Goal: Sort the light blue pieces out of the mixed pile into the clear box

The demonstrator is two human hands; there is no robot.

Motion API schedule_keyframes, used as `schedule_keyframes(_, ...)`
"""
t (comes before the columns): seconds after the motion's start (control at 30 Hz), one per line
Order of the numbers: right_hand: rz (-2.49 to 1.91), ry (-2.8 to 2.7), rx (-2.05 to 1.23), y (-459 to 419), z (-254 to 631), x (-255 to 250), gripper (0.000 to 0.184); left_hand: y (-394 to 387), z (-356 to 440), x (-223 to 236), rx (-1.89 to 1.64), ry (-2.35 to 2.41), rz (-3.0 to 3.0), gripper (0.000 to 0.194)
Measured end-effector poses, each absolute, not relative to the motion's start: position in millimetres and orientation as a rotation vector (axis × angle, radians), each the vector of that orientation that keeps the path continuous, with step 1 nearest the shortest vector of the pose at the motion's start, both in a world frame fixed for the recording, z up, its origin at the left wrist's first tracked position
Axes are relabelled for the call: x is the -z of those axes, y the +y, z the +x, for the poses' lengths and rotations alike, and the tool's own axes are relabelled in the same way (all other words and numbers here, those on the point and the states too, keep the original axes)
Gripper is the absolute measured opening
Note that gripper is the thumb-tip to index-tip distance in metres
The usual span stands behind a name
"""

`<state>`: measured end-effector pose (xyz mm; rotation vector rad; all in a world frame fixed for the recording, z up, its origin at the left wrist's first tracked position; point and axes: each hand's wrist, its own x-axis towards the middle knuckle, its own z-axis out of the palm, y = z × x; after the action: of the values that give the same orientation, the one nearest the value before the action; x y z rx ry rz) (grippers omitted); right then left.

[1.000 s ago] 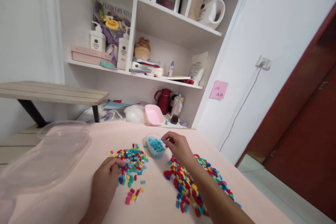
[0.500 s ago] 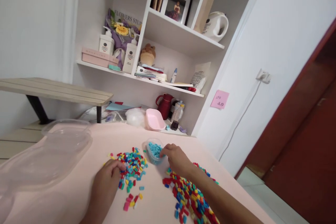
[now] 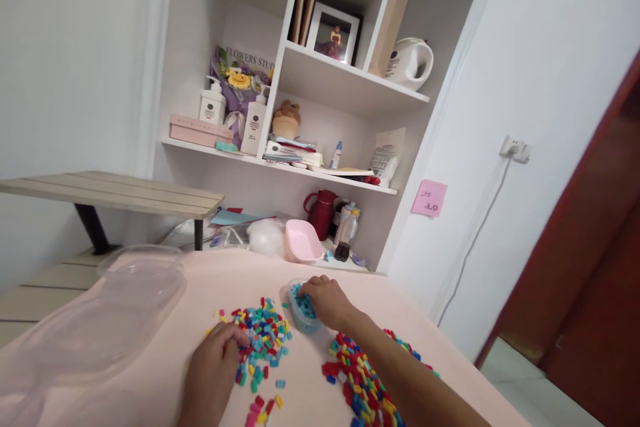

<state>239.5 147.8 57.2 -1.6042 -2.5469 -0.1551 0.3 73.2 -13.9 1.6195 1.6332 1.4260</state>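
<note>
Brick pile [image 3: 270, 333] at our left hand [image 3: 214, 360].
Our right hand [image 3: 326, 300] curls over a tub [image 3: 307, 327] of blue bricks [image 3: 304, 307]; whether either pinches one, we cannot tell.

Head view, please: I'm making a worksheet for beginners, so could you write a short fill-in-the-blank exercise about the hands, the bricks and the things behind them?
1. The bricks inside the clear tub are all ____.
2. Of the right hand and the left hand, the one at the tub is the ____.
3. The jug standing behind the table is dark ____.
4. The note stuck to the wall is ____.

Missing words: blue; right; red; pink.
</note>
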Motion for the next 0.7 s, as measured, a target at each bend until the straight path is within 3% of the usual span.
schedule_keyframes(0.37, -1.582, -2.224, 0.056, 139.1, 234.8, -64.0, 0.036, 71.0, 0.9, 10.5, -1.491, 1.639, 1.593, 0.026)
schedule_keyframes(0.53, -1.209, -1.949, -0.387, 93.4, 221.9, -57.0, 0.027, 66.9, -6.9, 1.4, -1.687, 1.673, 1.568, 0.024)
schedule_keyframes(0.7, -1.249, -1.789, -0.937, 51.4, 209.8, -27.1, 0.030, 70.4, -24.9, -0.5, -1.883, 1.810, 1.448, 0.029)
